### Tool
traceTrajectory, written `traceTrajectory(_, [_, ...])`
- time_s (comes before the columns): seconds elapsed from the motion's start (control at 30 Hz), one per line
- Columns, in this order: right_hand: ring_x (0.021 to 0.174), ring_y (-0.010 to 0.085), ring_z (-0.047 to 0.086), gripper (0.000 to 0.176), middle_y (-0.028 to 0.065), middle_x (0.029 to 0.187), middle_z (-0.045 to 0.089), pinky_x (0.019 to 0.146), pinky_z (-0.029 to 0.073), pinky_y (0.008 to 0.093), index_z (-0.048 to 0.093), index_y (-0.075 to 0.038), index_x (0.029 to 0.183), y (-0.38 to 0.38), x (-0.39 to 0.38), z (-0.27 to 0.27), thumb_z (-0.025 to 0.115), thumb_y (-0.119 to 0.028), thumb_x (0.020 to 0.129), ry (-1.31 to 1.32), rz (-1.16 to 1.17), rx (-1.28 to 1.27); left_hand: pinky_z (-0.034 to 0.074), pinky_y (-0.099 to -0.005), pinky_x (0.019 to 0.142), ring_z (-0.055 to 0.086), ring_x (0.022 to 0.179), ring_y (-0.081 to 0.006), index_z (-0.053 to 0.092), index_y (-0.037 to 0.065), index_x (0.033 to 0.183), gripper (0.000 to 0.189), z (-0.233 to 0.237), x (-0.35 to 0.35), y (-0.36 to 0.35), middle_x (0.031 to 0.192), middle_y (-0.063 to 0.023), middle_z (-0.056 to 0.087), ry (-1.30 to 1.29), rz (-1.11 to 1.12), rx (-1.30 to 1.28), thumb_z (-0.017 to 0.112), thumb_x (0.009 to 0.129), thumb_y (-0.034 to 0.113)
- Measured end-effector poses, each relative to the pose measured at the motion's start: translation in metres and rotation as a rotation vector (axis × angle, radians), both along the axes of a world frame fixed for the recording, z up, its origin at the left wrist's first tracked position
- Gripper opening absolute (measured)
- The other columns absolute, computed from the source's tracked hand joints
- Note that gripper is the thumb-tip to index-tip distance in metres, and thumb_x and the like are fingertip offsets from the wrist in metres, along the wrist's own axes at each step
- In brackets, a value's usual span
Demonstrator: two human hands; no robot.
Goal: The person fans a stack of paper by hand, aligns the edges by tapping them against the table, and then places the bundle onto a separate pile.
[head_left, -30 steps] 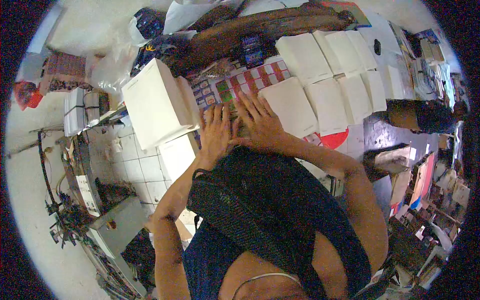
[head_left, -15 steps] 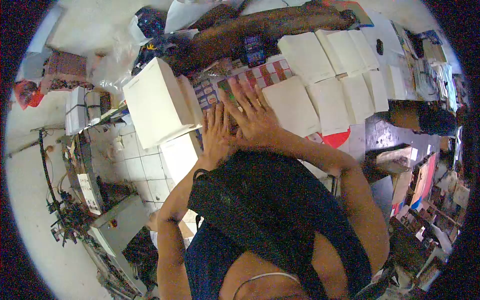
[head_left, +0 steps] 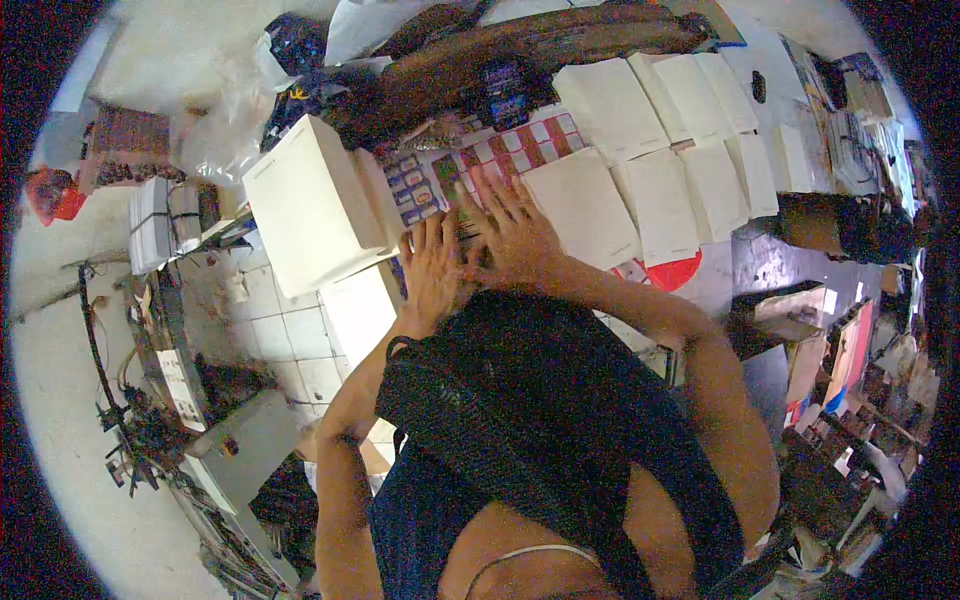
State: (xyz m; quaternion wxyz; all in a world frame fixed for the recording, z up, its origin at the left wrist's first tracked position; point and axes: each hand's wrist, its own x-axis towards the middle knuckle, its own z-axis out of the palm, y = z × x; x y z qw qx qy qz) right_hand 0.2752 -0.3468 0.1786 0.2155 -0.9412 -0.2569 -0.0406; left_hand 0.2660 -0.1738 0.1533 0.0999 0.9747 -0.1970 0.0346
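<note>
My left hand (head_left: 430, 275) lies palm down with its fingers stretched forward over a patterned sheet (head_left: 412, 188) of blue, red and white panels. Beside it, my right hand (head_left: 518, 228) also rests palm down, fingers somewhat spread and pointing away from me. The thumbs are close together, and what lies under the palms is hidden. To the left of my left hand stands a thick stack of cream paper (head_left: 308, 205). A cream paper block (head_left: 583, 205) sits just right of my right hand.
More cream paper stacks (head_left: 665, 205) stand in rows to the right. A dark phone-like object (head_left: 506, 92) lies beyond the patterned sheet. A red round piece (head_left: 672, 271) shows below the right stacks. White floor tiles (head_left: 285, 330) are at lower left.
Both hands have slid slightly back towards my body. The left fingers have drawn back, so more of the patterned sheet's blue part shows. The paper stacks stay in place.
</note>
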Motion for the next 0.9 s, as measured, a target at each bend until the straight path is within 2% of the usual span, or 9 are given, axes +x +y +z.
traceTrajectory(0.2, [0.142, 0.04, 0.018, 0.088, 0.0236, 0.153, 0.021, 0.114, 0.009, 0.0541, 0.028, -0.006, 0.147, 0.007, -0.008, 0.043, 0.045, -0.065, 0.084, -0.18, -0.002, 0.066, 0.032, -0.0528, 0.099, 0.041, 0.121, -0.0335, 0.04, 0.001, 0.135, 0.07, 0.004, -0.001, 0.001, 0.129, -0.0169, 0.044, 0.058, -0.012, 0.033, 0.058, 0.08, 0.041])
traceTrajectory(0.3, [0.142, 0.04, 0.018, 0.092, 0.0236, 0.153, 0.02, 0.114, 0.01, 0.0548, 0.028, -0.006, 0.147, 0.012, -0.004, 0.036, 0.044, -0.069, 0.083, -0.166, -0.018, -0.098, 0.03, -0.0522, 0.101, 0.04, 0.122, -0.0336, 0.039, 0.001, 0.136, 0.071, 0.004, 0.001, 0.001, 0.13, -0.0175, 0.043, 0.11, -0.002, 0.049, 0.058, 0.081, 0.041])
traceTrajectory(0.4, [0.141, 0.0393, 0.021, 0.088, 0.0244, 0.149, 0.028, 0.114, 0.01, 0.0554, 0.03, -0.006, 0.147, 0.0, 0.008, 0.005, 0.048, -0.064, 0.084, -0.094, 0.001, 0.021, 0.029, -0.0517, 0.102, 0.04, 0.122, -0.0335, 0.04, 0.001, 0.134, 0.069, 0.013, 0.0, 0.0, 0.13, -0.0174, 0.044, 0.081, -0.005, -0.042, 0.058, 0.081, 0.042])
traceTrajectory(0.5, [0.134, 0.037, 0.036, 0.075, 0.0265, 0.135, 0.047, 0.113, 0.017, 0.0516, 0.046, -0.004, 0.137, -0.008, 0.023, -0.005, 0.044, -0.061, 0.089, -0.209, -0.092, -0.01, 0.029, -0.0507, 0.103, 0.041, 0.121, -0.0338, 0.043, 0.001, 0.132, 0.068, 0.016, 0.0, 0.004, 0.128, -0.0173, 0.047, 0.079, -0.013, -0.041, 0.058, 0.082, 0.045])
traceTrajectory(0.6, [0.117, 0.0323, 0.053, 0.069, 0.0228, 0.11, 0.063, 0.109, 0.028, 0.0452, 0.062, -0.002, 0.116, -0.041, 0.047, -0.018, 0.033, -0.061, 0.093, 0.448, -0.103, 0.328, 0.029, -0.0502, 0.103, 0.042, 0.12, -0.0344, 0.046, 0.001, 0.13, 0.066, 0.03, 0.001, -0.002, 0.126, -0.0172, 0.049, 0.184, 0.016, 0.016, 0.057, 0.084, 0.047])
traceTrajectory(0.7, [0.101, 0.0278, 0.059, 0.081, 0.0175, 0.094, 0.065, 0.103, 0.036, 0.0391, 0.066, 0.001, 0.096, -0.066, 0.045, -0.063, 0.016, -0.063, 0.096, 0.688, 0.055, 0.885, 0.029, -0.0504, 0.102, 0.043, 0.121, -0.0344, 0.048, 0.002, 0.129, 0.065, 0.049, 0.004, -0.008, 0.125, -0.017, 0.051, 0.324, 0.045, 0.028, 0.055, 0.086, 0.05])
traceTrajectory(0.8, [0.096, 0.0255, 0.058, 0.088, 0.014, 0.09, 0.064, 0.098, 0.038, 0.0375, 0.063, 0.003, 0.092, -0.057, 0.036, -0.11, 0.006, -0.064, 0.095, 1.071, -0.075, 1.369, 0.022, -0.0538, 0.107, 0.033, 0.131, -0.0379, 0.043, 0.002, 0.134, 0.072, 0.043, 0.008, -0.024, 0.135, -0.0194, 0.043, 0.103, 0.039, -0.115, 0.054, 0.085, 0.054])
traceTrajectory(0.87, [0.095, 0.0257, 0.058, 0.09, 0.0146, 0.093, 0.064, 0.095, 0.039, 0.0376, 0.062, 0.004, 0.092, -0.049, 0.032, -0.122, 0.003, -0.064, 0.094, 0.829, -0.071, 1.135, 0.015, -0.0558, 0.111, 0.021, 0.138, -0.0406, 0.035, 0.002, 0.14, 0.081, 0.037, 0.011, -0.031, 0.144, -0.0212, 0.031, 0.068, -0.027, -0.096, 0.052, 0.085, 0.059])
traceTrajectory(0.9, [0.095, 0.0257, 0.058, 0.09, 0.0148, 0.093, 0.063, 0.095, 0.039, 0.0377, 0.062, 0.003, 0.093, -0.044, 0.029, -0.123, 0.003, -0.065, 0.094, 0.85, -0.098, 1.233, 0.011, -0.0568, 0.112, 0.015, 0.141, -0.0419, 0.031, 0.002, 0.143, 0.085, 0.034, 0.011, -0.032, 0.149, -0.0221, 0.026, 0.052, -0.06, -0.085, 0.051, 0.085, 0.061])
